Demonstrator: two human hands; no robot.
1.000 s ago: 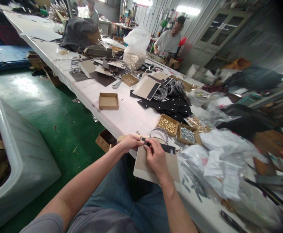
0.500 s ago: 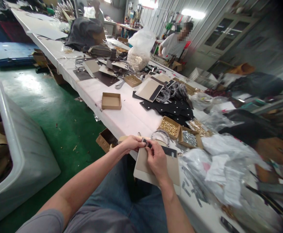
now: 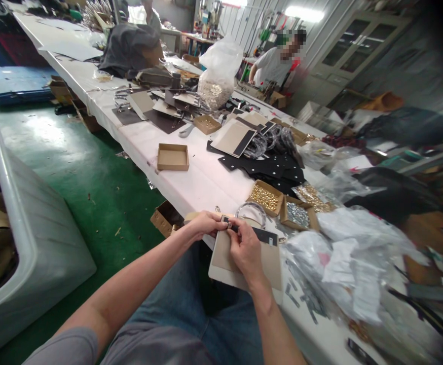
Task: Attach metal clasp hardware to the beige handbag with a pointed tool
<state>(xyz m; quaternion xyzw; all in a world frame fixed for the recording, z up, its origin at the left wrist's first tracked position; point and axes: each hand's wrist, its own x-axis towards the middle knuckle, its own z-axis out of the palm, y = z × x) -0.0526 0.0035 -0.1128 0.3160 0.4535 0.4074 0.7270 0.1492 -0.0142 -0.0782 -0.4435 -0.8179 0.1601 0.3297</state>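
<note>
Two hands, lower centre of frame — left hand and right hand — pinch the black strip on the board. Seemingly close fingertip work; the next move likely calls for steadiness.

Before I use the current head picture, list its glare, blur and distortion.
Head view: glare on the green floor, ceiling lamp blown out; head view: right side smeared, plastic bags soft; head view: upper-right corner black, cabinet slanted; head view: beige board fairly clear.

Small shiny piece now exposed between left hand and right hand, right index drawn slightly back.
</note>
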